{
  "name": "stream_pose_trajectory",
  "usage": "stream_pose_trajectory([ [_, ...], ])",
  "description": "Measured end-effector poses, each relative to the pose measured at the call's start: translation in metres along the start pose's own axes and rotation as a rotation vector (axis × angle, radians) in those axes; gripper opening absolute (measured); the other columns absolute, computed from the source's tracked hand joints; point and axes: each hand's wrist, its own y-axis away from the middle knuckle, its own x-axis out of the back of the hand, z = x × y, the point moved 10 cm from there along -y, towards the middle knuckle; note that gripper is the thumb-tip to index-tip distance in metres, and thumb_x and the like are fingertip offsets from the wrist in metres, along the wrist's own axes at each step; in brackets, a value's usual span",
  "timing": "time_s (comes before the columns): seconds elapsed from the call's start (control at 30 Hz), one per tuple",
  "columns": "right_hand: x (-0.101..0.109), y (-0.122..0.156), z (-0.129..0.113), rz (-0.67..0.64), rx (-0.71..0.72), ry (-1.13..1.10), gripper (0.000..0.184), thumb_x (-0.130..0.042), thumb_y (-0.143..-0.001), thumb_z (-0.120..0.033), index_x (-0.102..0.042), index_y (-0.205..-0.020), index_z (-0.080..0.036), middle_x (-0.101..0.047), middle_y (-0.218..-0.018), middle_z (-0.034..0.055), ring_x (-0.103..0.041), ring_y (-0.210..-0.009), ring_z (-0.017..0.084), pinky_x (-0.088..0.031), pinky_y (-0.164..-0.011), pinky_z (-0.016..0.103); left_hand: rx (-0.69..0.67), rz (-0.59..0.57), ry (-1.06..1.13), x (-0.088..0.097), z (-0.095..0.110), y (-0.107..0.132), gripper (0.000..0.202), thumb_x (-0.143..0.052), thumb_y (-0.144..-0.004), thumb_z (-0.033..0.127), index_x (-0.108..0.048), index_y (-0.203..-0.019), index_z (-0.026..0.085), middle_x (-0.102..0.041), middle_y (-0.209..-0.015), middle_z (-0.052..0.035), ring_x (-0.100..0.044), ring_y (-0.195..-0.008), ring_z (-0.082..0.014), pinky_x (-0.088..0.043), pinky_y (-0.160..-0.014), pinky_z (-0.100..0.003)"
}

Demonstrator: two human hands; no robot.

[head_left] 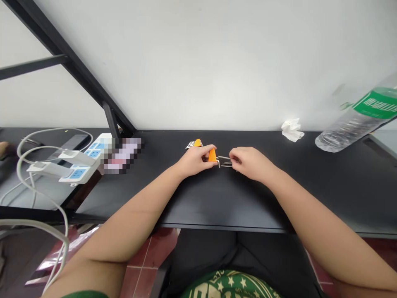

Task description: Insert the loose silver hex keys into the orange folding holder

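Lower edge of frame: green printed shirt point(229, 285) and dark trousers, red floor tiles point(145, 256) to the lower left. Both bare forearms extend up onto a black desk point(217, 198). At frame centre the left hand point(195, 160) is closed around the body of an orange binder clip point(212, 155), held just above the desk surface. The right hand point(249, 162) pinches the clip's wire handles point(226, 161), which point rightward. Just behind the left hand lie a second orange clip point(197, 142) and a black-and-white striped item point(191, 145), type not determinable. Centre left: white power strip point(85, 161) with plugs and looping white cables point(40, 207). Upper right, against the wall: crumpled tissue point(292, 129), and a clear plastic bottle point(356, 118) with a green label, lying tilted
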Motion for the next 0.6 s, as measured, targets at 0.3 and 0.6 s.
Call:
stream_pose_trajectory([
  [0.3,0.017,0.003,-0.011,0.182,0.178,-0.185,0.018,-0.052,-0.099,-0.013,-0.068,-0.094,-0.019,-0.068,-0.089,0.005,-0.061,-0.076,0.017,-0.044,-0.072,0.028,-0.001,-0.037,0.057,-0.003,0.005,0.0,0.043,-0.073,-0.084,0.045,-0.066,-0.121,0.024,-0.055,-0.07,0.0066,-0.051,-0.066,-0.0129,-0.046,-0.069,-0.026],
  [0.6,0.031,0.009,-0.015,0.272,0.24,-0.138,0.021,-0.051,-0.101,-0.013,-0.07,-0.097,-0.019,-0.073,-0.093,0.006,-0.066,-0.081,0.018,-0.048,-0.073,0.03,0.008,-0.031,0.053,-0.003,0.003,0.0,0.043,-0.073,-0.083,0.046,-0.066,-0.12,0.025,-0.058,-0.071,0.0057,-0.052,-0.066,-0.0139,-0.047,-0.07,-0.027],
])
